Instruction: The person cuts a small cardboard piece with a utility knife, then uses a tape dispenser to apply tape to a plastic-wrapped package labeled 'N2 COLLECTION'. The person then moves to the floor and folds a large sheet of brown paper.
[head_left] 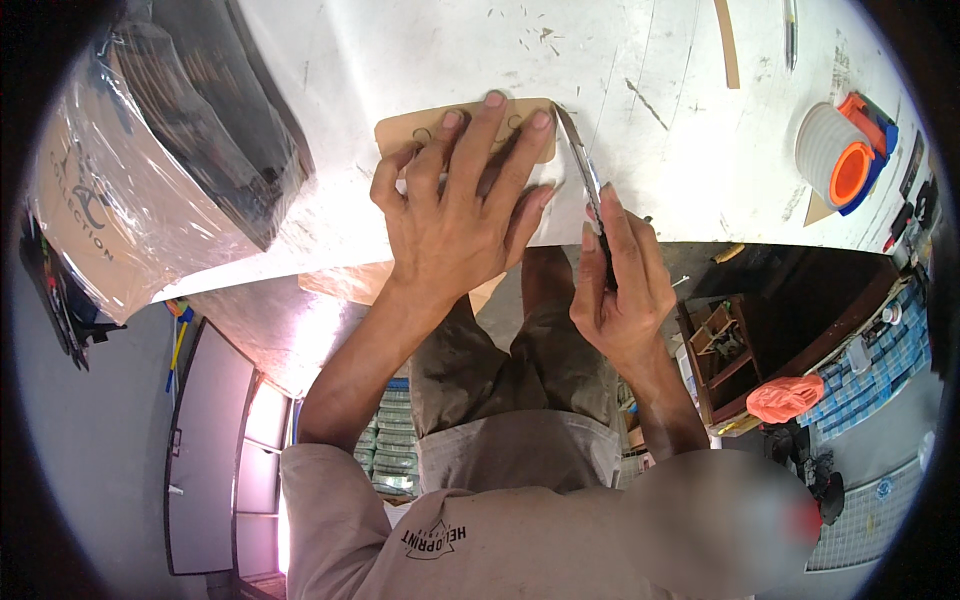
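A piece of brown card (395,131) with rounded corners and some dark markings lies on the white tabletop. My left hand (450,215) rests over it, its fingers spread and pressing the card down. My right hand (625,275) grips a utility knife (584,160) with a silvery body and a dark blade. The blade's tip is at the card's top right corner, just beyond my left index finger. My left fingers and palm hide much of the card, and the knife's lower end is covered by my right hand.
A plastic-wrapped brown package (95,190) stands on the left of the table (350,50). To the right are an orange and blue tape dispenser (852,172), a pen (791,35) and a narrow brown strip (727,45). Small scraps (547,35) lie at the far side.
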